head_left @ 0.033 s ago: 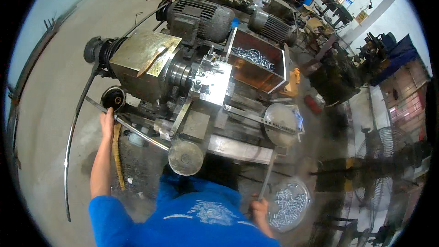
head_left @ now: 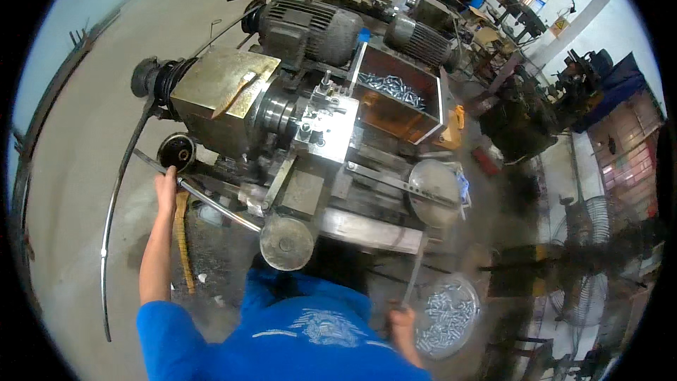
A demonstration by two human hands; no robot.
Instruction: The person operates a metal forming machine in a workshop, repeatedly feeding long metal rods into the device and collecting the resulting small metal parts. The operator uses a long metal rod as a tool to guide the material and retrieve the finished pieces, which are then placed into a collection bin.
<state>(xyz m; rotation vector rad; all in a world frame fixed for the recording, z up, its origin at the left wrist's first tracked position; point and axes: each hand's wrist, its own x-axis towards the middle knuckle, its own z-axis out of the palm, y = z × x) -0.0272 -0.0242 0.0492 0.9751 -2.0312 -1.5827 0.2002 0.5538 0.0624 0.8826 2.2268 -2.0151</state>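
My left hand is wrapped round a long metal lever at the left front of a small lathe. The lever's lower end meets a round grey disc in front of me. Low on the right, my right hand grips the lower end of a flat metal handle. Between the two, the lathe's spindle faces a bright tool block on the slide. A round tray of small shiny metal pins stands beside my right hand.
An open box behind the tool block holds many similar pins. Ribbed motors stand behind the lathe. A perforated bar reaches a round plate at right. A cable hangs at left; other machines line the back.
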